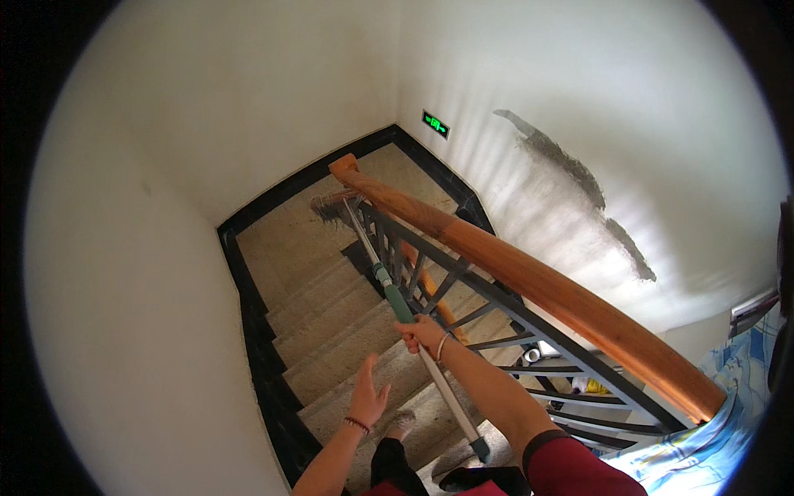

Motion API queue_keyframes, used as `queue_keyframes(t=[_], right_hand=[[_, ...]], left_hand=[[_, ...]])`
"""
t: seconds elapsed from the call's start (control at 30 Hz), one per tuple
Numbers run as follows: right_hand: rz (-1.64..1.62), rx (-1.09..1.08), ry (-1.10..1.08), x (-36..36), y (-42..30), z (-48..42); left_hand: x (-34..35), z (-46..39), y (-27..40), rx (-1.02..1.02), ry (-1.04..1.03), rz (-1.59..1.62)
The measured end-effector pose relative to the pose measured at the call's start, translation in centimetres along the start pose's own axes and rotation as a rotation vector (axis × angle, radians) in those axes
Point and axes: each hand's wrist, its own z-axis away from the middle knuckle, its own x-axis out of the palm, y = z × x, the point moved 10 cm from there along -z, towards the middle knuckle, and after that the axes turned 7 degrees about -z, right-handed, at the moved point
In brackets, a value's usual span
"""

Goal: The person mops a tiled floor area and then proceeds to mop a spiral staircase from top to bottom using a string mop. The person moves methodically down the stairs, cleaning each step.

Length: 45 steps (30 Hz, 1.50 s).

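My right hand [423, 335] grips a telescopic metal pole [448, 392] just below its green sleeve [397, 302]. The pole slants along the inner side of the stairs, with a green cap at its near end. At its far end, a shaggy, bristled broom or mop head [333, 208] is close to the railing post, over the landing; whether it touches the floor is hard to tell. My left hand [370, 397] is off the pole, fingers apart and holding nothing, above the concrete steps [329, 366].
A wooden handrail [527, 257] on dark metal balusters [490, 297] runs along the right. Stairs descend to a landing [279, 254] edged with black skirting. Blue patterned cloth [701, 440] hangs by the handrail's near end. A lit green exit sign [435, 124] is on the wall.
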Motion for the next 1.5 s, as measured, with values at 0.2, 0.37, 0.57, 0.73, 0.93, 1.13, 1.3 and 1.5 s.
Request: queue_keyframes(t=[0.2,0.37,0.57,0.73,0.93,1.13,1.3,1.5], right_hand=[[-0.053,-0.052,0.026,-2.6,3.3,5.5],[0.033,0.06,0.093,-5.3,7.0,23.5],[0.19,0.133,0.165,-7.1,16.6,45.1],[0.726,0.292,0.353,-11.0,25.4,54.1],[0.774,0.528,0.73,-13.5,39.8,65.0],[0.537,0.481,0.962,-10.6,54.2,67.3],[0.422,0.262,1.13,-8.8,58.6,64.9],[0.383,0.069,1.459,-7.8,60.4,65.2]], left_hand=[[1.8,1.9,-2.2,0.018,-0.141,-0.12],[1.4,-5.0,5.3,0.175,0.038,-0.162],[3.5,-9.9,12.9,0.579,0.052,-0.49],[13.1,-5.2,12.5,0.859,-0.613,-1.0],[16.3,10.9,17.9,1.336,-0.47,-0.62],[13.3,21.8,25.7,1.609,-0.32,-0.574],[10.3,27.9,31.5,1.909,-0.065,-0.61],[9.9,31.7,37.0,2.085,-0.065,-0.46]])
